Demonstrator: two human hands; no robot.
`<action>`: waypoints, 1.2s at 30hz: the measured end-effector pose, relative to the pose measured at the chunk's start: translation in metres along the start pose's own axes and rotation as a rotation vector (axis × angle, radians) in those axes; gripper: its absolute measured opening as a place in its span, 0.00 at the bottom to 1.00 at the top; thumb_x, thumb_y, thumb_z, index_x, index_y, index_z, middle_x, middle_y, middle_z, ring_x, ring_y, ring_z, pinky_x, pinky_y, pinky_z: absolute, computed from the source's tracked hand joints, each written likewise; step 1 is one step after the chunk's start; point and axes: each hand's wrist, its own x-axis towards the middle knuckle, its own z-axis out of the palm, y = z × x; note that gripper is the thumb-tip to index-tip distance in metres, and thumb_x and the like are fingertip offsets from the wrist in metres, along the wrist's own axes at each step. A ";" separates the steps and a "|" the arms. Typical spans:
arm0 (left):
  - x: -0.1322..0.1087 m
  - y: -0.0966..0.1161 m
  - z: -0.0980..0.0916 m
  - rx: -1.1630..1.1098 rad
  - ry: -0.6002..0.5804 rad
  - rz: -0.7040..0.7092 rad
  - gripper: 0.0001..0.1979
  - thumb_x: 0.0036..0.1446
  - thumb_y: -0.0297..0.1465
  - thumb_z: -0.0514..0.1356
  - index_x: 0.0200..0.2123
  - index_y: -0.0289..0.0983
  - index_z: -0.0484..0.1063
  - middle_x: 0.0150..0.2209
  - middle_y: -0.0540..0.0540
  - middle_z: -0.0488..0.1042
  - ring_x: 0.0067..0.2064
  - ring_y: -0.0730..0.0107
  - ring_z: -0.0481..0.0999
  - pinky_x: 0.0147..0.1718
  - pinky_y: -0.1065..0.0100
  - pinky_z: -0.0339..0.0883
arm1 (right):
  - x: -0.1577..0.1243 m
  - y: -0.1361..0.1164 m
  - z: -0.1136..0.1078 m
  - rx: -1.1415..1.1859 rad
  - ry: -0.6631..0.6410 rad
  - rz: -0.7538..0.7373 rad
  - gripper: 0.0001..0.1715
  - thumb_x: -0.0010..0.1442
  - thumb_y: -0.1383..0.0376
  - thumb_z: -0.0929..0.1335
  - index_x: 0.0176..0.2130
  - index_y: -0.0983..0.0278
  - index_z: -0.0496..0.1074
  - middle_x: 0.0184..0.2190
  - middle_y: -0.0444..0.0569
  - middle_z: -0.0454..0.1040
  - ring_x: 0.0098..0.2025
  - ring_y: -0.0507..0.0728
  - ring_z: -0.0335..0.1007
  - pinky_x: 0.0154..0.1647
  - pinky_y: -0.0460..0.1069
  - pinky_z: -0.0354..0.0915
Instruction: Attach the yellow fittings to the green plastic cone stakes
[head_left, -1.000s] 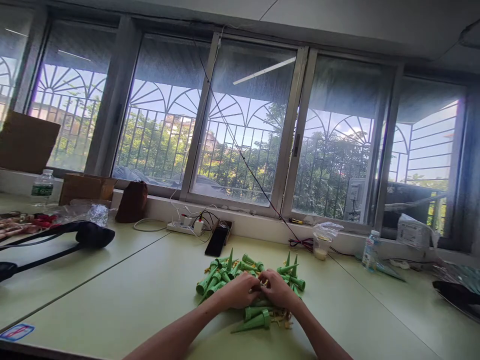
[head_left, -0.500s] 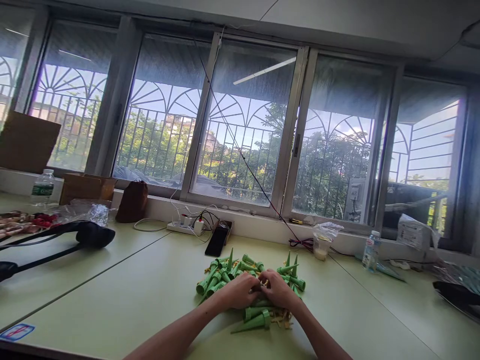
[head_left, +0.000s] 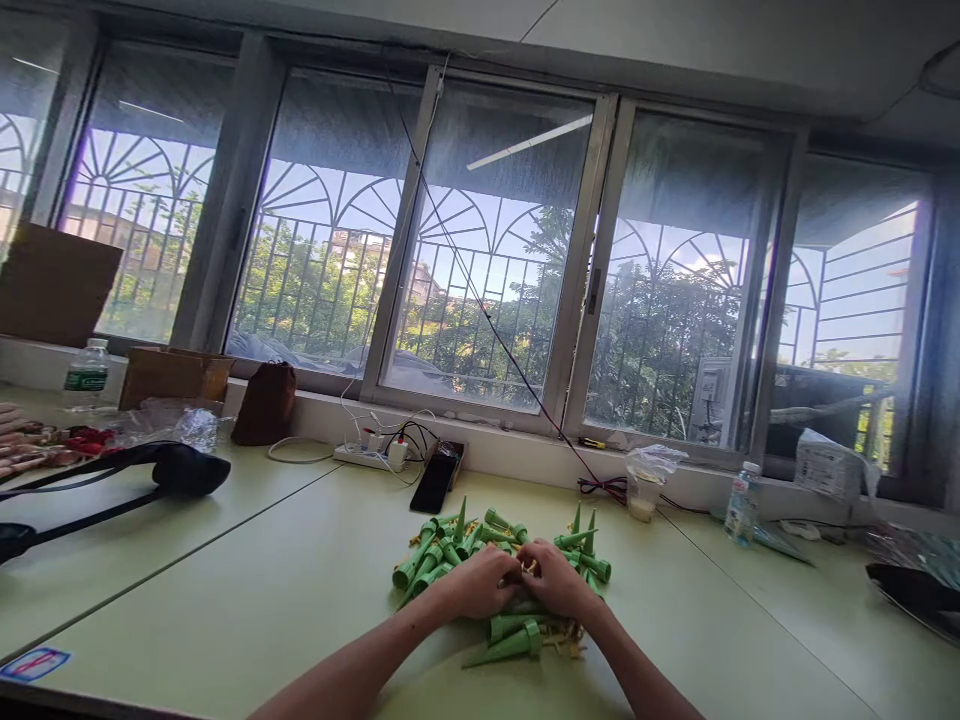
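Observation:
My left hand (head_left: pixel 481 583) and my right hand (head_left: pixel 555 577) meet over a pile of green plastic cone-shaped spikes (head_left: pixel 429 556). The fingers of both are bent and pinched together, almost touching. A small pale bit shows between the fingertips, too small to name. One green spike (head_left: pixel 504 645) with a capped wide end lies in front of my hands, its tip pointing left. Beside it, under my right wrist, are several small yellow plastic pieces (head_left: pixel 564 636). Part of the pile is hidden behind my hands.
A black phone (head_left: pixel 437 478) and a white power strip (head_left: pixel 364 455) lie by the window wall. At right stand a plastic cup (head_left: pixel 642 495) and a bottle (head_left: pixel 742 503). A black strapped object (head_left: pixel 184 470), a brown pouch (head_left: pixel 265 403) and a cardboard box (head_left: pixel 176 377) are at left.
Both hands stay in the same place over the pile, with only a slight shift at the fingertips. The spikes and yellow pieces have not visibly moved.

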 end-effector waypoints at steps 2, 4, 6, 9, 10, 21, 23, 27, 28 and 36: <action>0.000 -0.001 0.001 0.014 0.006 -0.002 0.07 0.52 0.25 0.57 0.30 0.36 0.76 0.31 0.44 0.78 0.34 0.63 0.75 0.36 0.69 0.64 | 0.000 -0.001 -0.001 0.003 0.000 0.003 0.09 0.52 0.71 0.65 0.35 0.66 0.74 0.33 0.49 0.71 0.38 0.55 0.67 0.39 0.45 0.60; -0.001 -0.003 0.001 0.027 0.014 -0.005 0.07 0.51 0.25 0.57 0.30 0.37 0.76 0.31 0.44 0.78 0.35 0.63 0.75 0.36 0.69 0.65 | -0.001 -0.002 -0.001 0.008 0.005 0.000 0.10 0.52 0.71 0.65 0.35 0.66 0.74 0.34 0.49 0.71 0.38 0.55 0.67 0.40 0.45 0.60; -0.001 -0.004 0.002 0.036 0.014 -0.004 0.07 0.51 0.25 0.57 0.30 0.37 0.76 0.31 0.44 0.78 0.35 0.63 0.75 0.35 0.69 0.65 | -0.001 -0.002 -0.001 0.007 0.006 0.001 0.10 0.52 0.71 0.65 0.35 0.66 0.74 0.33 0.49 0.71 0.38 0.55 0.67 0.41 0.46 0.60; 0.000 -0.004 0.002 0.053 0.011 0.004 0.08 0.51 0.25 0.57 0.30 0.37 0.76 0.31 0.44 0.78 0.34 0.63 0.75 0.34 0.69 0.65 | -0.001 -0.001 0.000 -0.001 -0.004 0.010 0.10 0.52 0.72 0.65 0.35 0.66 0.74 0.33 0.49 0.71 0.38 0.55 0.67 0.40 0.46 0.60; 0.000 -0.004 0.002 0.057 0.010 0.008 0.08 0.51 0.25 0.57 0.30 0.37 0.76 0.31 0.44 0.78 0.34 0.63 0.75 0.34 0.69 0.65 | 0.000 -0.001 0.000 0.001 -0.005 0.011 0.10 0.52 0.72 0.65 0.35 0.66 0.74 0.34 0.49 0.71 0.38 0.55 0.67 0.40 0.45 0.60; 0.001 -0.007 0.005 0.070 0.014 0.029 0.08 0.47 0.22 0.56 0.27 0.36 0.74 0.30 0.44 0.79 0.32 0.63 0.75 0.32 0.69 0.63 | -0.001 -0.007 -0.004 0.006 -0.009 0.017 0.10 0.52 0.72 0.65 0.35 0.66 0.74 0.34 0.49 0.72 0.37 0.55 0.67 0.39 0.45 0.60; 0.001 -0.006 0.005 0.076 0.018 0.020 0.07 0.48 0.23 0.56 0.27 0.37 0.74 0.30 0.44 0.79 0.33 0.63 0.75 0.32 0.69 0.63 | -0.001 -0.007 -0.004 -0.007 -0.006 0.017 0.10 0.52 0.72 0.64 0.34 0.66 0.74 0.33 0.49 0.72 0.37 0.55 0.67 0.39 0.45 0.60; 0.001 -0.004 0.003 0.091 0.014 0.010 0.06 0.47 0.23 0.56 0.25 0.36 0.72 0.29 0.44 0.78 0.31 0.64 0.74 0.30 0.69 0.61 | -0.001 -0.007 -0.004 -0.009 0.000 0.007 0.09 0.52 0.72 0.64 0.33 0.66 0.73 0.33 0.49 0.72 0.37 0.55 0.67 0.38 0.46 0.60; 0.001 -0.004 0.002 0.093 0.010 0.009 0.06 0.47 0.23 0.56 0.25 0.36 0.72 0.28 0.45 0.78 0.31 0.64 0.74 0.29 0.69 0.61 | -0.001 -0.007 -0.003 -0.002 -0.002 0.001 0.08 0.52 0.71 0.64 0.32 0.66 0.73 0.33 0.49 0.71 0.36 0.55 0.67 0.38 0.45 0.60; 0.000 -0.005 0.003 0.100 0.006 0.010 0.05 0.47 0.24 0.56 0.26 0.36 0.72 0.27 0.45 0.76 0.30 0.66 0.72 0.29 0.70 0.61 | -0.001 -0.004 -0.002 0.011 -0.003 -0.009 0.07 0.52 0.72 0.64 0.32 0.65 0.72 0.32 0.48 0.71 0.36 0.55 0.67 0.36 0.45 0.60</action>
